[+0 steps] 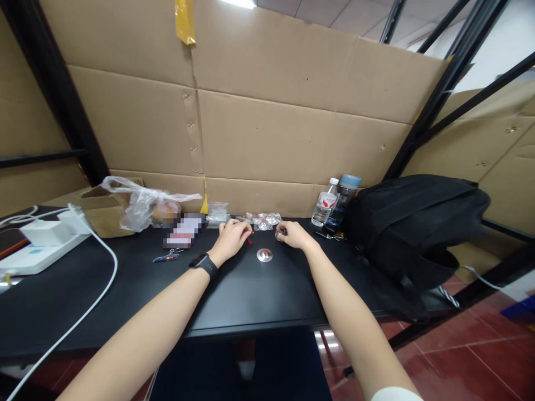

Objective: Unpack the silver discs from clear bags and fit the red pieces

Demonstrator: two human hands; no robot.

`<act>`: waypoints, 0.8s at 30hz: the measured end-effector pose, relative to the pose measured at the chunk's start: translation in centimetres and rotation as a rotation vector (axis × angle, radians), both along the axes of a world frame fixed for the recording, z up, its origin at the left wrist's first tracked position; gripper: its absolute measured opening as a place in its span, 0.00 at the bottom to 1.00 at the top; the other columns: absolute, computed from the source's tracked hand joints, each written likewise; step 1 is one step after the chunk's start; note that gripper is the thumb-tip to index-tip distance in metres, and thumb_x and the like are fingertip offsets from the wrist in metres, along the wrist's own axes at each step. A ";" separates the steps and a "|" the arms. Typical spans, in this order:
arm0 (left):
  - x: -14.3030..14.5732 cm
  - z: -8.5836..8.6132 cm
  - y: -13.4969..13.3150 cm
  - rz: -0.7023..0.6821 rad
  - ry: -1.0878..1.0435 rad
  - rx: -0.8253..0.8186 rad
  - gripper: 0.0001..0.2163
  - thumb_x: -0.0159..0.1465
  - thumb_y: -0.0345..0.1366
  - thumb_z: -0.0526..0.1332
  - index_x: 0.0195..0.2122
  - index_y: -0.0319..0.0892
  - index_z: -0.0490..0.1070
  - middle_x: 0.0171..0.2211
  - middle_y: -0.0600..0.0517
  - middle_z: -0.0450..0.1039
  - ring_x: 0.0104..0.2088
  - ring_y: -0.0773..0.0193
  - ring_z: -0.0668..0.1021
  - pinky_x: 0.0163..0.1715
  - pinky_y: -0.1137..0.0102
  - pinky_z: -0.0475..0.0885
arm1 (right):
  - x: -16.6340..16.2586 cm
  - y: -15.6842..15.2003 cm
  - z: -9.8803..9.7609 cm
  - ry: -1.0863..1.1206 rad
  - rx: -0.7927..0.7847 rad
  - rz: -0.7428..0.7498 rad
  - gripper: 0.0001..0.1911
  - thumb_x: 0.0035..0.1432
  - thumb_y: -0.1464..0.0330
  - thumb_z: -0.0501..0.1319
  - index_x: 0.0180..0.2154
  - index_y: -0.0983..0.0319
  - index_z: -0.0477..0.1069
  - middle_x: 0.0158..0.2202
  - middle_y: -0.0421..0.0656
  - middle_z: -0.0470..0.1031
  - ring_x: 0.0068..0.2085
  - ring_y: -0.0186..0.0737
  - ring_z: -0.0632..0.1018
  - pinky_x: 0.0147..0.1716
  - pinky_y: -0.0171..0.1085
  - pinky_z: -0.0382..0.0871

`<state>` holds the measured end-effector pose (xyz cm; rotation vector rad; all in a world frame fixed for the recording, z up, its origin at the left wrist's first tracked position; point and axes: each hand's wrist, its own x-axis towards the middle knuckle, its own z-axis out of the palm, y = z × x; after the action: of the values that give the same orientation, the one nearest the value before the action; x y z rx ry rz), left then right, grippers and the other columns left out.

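Observation:
My left hand (230, 240), with a dark watch on the wrist, is closed at the fingertips beside a thin red cord (249, 240). My right hand (293, 235) pinches a small shiny round piece (279, 235), partly hidden by the fingers. On the black table between the hands and nearer to me lies a silvery round disc (264, 255) with a raised middle and a bit of red, like a small cymbal. Just beyond the hands, several clear plastic packets (263, 221) hold similar shiny and red pieces.
Clear bags (218, 213) and a blurred card (184, 231) lie left. Farther left are a tied plastic bag (144, 206), a cardboard box (104, 210) and a white power strip (45, 253) with cables. Right stand a water bottle (325, 205), a blue-lidded bottle (348, 192) and a black backpack (413, 223).

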<state>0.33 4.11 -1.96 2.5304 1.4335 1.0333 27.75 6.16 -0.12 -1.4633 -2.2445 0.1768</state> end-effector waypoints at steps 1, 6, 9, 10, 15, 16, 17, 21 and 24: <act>0.0 0.2 -0.1 0.002 -0.021 -0.005 0.07 0.69 0.40 0.58 0.39 0.48 0.74 0.41 0.50 0.79 0.49 0.53 0.72 0.51 0.56 0.58 | -0.2 -0.2 0.2 0.031 0.007 0.005 0.09 0.52 0.70 0.69 0.39 0.59 0.78 0.36 0.44 0.81 0.36 0.42 0.80 0.39 0.36 0.70; 0.5 1.3 -1.4 0.023 -0.079 -0.038 0.07 0.67 0.42 0.61 0.42 0.49 0.78 0.39 0.50 0.81 0.50 0.50 0.73 0.50 0.56 0.59 | -2.2 -1.3 1.0 0.355 -0.051 0.132 0.13 0.55 0.63 0.67 0.43 0.59 0.77 0.42 0.44 0.81 0.30 0.36 0.79 0.36 0.37 0.73; 0.8 2.0 -2.3 0.042 -0.104 -0.021 0.08 0.68 0.42 0.60 0.39 0.49 0.79 0.42 0.50 0.81 0.50 0.50 0.73 0.50 0.56 0.60 | -4.1 -2.0 1.2 0.582 -0.125 0.253 0.20 0.53 0.60 0.69 0.46 0.59 0.75 0.48 0.46 0.79 0.34 0.38 0.81 0.37 0.38 0.76; 0.9 2.1 -2.4 0.045 -0.120 -0.014 0.09 0.69 0.42 0.59 0.38 0.49 0.78 0.42 0.50 0.80 0.50 0.51 0.74 0.50 0.56 0.60 | -4.7 -2.3 1.2 0.648 -0.148 0.285 0.21 0.51 0.60 0.70 0.46 0.59 0.74 0.49 0.47 0.78 0.36 0.38 0.82 0.39 0.38 0.77; 1.1 2.1 -2.3 0.009 -0.252 -0.042 0.09 0.70 0.40 0.56 0.38 0.46 0.75 0.44 0.50 0.78 0.49 0.54 0.76 0.49 0.59 0.65 | -6.9 -3.6 1.3 0.858 -0.222 0.375 0.25 0.46 0.61 0.74 0.45 0.59 0.73 0.51 0.47 0.76 0.45 0.42 0.82 0.45 0.40 0.78; 1.1 2.0 -2.1 -0.005 -0.282 -0.047 0.08 0.70 0.39 0.56 0.39 0.46 0.74 0.44 0.49 0.77 0.49 0.55 0.76 0.49 0.60 0.66 | -7.1 -3.7 1.3 0.872 -0.224 0.377 0.25 0.46 0.62 0.75 0.45 0.59 0.73 0.50 0.47 0.77 0.45 0.43 0.82 0.45 0.40 0.78; 1.1 1.8 -2.0 -0.019 -0.309 -0.048 0.08 0.69 0.38 0.56 0.39 0.46 0.74 0.44 0.49 0.76 0.49 0.56 0.76 0.49 0.61 0.66 | -7.3 -3.7 1.2 0.881 -0.222 0.375 0.25 0.45 0.62 0.75 0.45 0.59 0.73 0.50 0.47 0.77 0.46 0.43 0.82 0.45 0.40 0.78; 1.1 1.2 -1.5 -0.021 -0.319 -0.025 0.07 0.69 0.38 0.57 0.39 0.45 0.73 0.46 0.49 0.72 0.51 0.56 0.75 0.51 0.60 0.67 | -7.4 -3.6 1.0 0.904 -0.198 0.375 0.26 0.45 0.63 0.76 0.45 0.60 0.72 0.49 0.48 0.78 0.47 0.45 0.82 0.42 0.39 0.79; 1.1 1.3 -1.8 0.017 -0.288 -0.004 0.07 0.68 0.39 0.58 0.38 0.46 0.74 0.47 0.49 0.71 0.52 0.54 0.73 0.53 0.57 0.65 | -7.4 -3.5 1.0 0.906 -0.184 0.381 0.26 0.44 0.63 0.76 0.45 0.60 0.73 0.49 0.48 0.79 0.47 0.46 0.82 0.42 0.39 0.79</act>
<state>1.48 2.34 -0.69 2.2525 1.3753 1.3303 20.38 2.65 0.90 -0.7497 -1.7164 0.9700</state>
